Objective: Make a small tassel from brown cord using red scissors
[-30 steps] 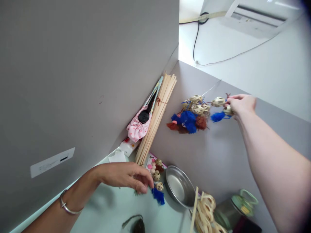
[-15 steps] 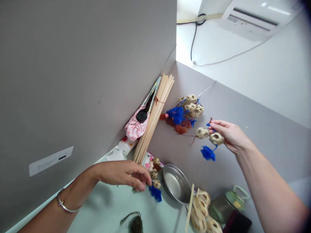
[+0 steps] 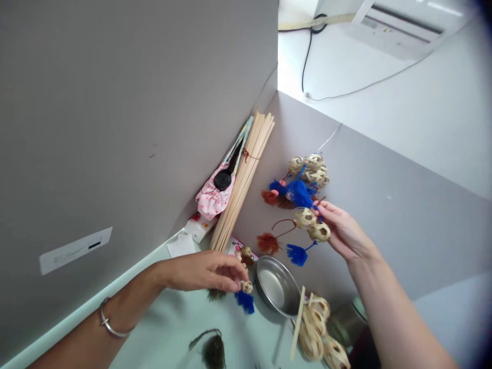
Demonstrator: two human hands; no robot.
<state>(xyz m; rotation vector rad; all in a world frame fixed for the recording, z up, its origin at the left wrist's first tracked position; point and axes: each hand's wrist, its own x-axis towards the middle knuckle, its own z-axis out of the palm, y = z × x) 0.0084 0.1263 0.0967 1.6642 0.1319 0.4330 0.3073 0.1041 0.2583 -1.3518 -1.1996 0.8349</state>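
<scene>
Right hand: here it is, the right hand (image 3: 342, 230) out in front of the grey partition (image 3: 403, 215), fingers closed in a pinch on the cords of two woven balls (image 3: 311, 224).
Woven balls: side by side at those fingertips, a blue tassel (image 3: 297, 254) dangling beneath, a rust-red tassel (image 3: 268, 243) out left on a curved cord.
Hanging cluster: just above them, a bunch of woven balls (image 3: 315, 169) and tassels against the partition; touching the held pair or not, I can't tell.
Left hand: the left hand (image 3: 203, 271), bangle (image 3: 109, 320) on the wrist, fingers loosely curled over the worktop (image 3: 165, 328), tips right by a small woven ball (image 3: 246, 287); contact can't be made out.
Worktop: steel bowl (image 3: 277, 287) near the left fingertips, coiled strips (image 3: 313, 338) beyond, dark green tassel (image 3: 214, 351) in front.
Corner: long pale strips (image 3: 242, 184) leaning upright, pink pouch (image 3: 215, 197) beside them.
</scene>
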